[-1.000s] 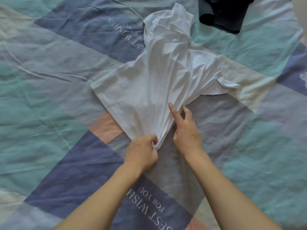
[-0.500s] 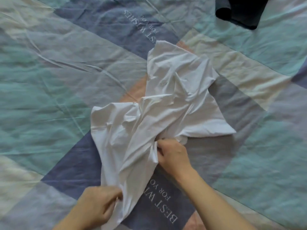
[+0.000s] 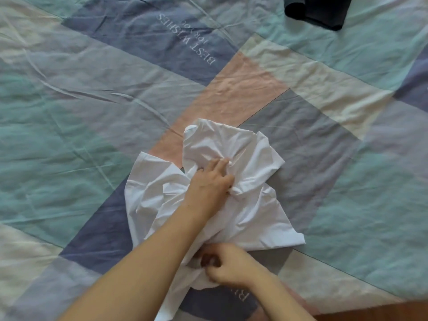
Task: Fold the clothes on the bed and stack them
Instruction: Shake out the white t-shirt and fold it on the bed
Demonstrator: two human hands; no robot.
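Note:
A white T-shirt (image 3: 252, 212) lies bunched and crumpled near the front of the bed. My left hand (image 3: 210, 181) reaches across its middle and grips a fold of the cloth, fingers dug into the creases. My right hand (image 3: 229, 265) sits closer to me at the shirt's near edge, fingers curled and pinching the fabric. Part of the shirt hangs down under my left forearm.
The bed is covered with a patchwork sheet (image 3: 92, 135) in teal, blue, grey and pink blocks with printed words. A dark garment (image 3: 322, 10) lies at the far right top edge. A strip of brown floor (image 3: 382, 313) shows at the bottom right corner.
The shirt has been pulled nearer to me and gathered into a tighter heap. My left hand moved from the near left edge up onto the shirt's middle; my right hand dropped to the near edge.

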